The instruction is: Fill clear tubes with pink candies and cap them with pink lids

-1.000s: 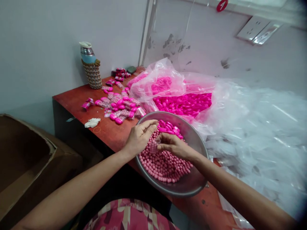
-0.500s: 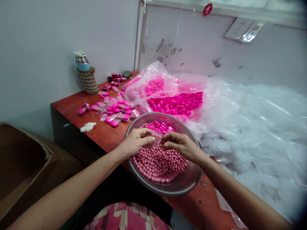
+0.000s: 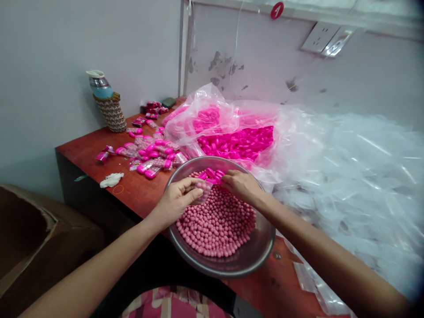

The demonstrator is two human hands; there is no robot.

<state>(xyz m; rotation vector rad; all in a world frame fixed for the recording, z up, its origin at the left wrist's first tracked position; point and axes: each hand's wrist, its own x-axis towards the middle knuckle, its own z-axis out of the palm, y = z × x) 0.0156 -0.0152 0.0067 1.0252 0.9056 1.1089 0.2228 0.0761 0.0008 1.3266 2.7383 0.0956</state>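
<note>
My left hand [image 3: 177, 198] grips a small clear plastic container [image 3: 203, 191] with pink balls inside, held above a metal bowl [image 3: 255, 265]. Below it the bowl holds a heap of round pink balls [image 3: 215, 225]. Several bright pink caps [image 3: 212, 174] lie on the balls at the bowl's far side. My right hand [image 3: 241, 185] is at these caps with its fingers drawn together; whatever is between the fingertips is hidden.
Filled pink-capped containers [image 3: 152, 152] lie piled on the red table [image 3: 132, 196]. Behind the bowl, an open plastic bag [image 3: 208, 97] holds pink caps. Clear plastic pieces [image 3: 347, 190] cover the right side. A bottle in a knitted holder [image 3: 111, 112] stands back left, a cardboard box [image 3: 66, 234] below.
My right hand has moved away from the clear container to the pink caps in the bowl. My left hand still holds the container. The whole view has shifted slightly.
</note>
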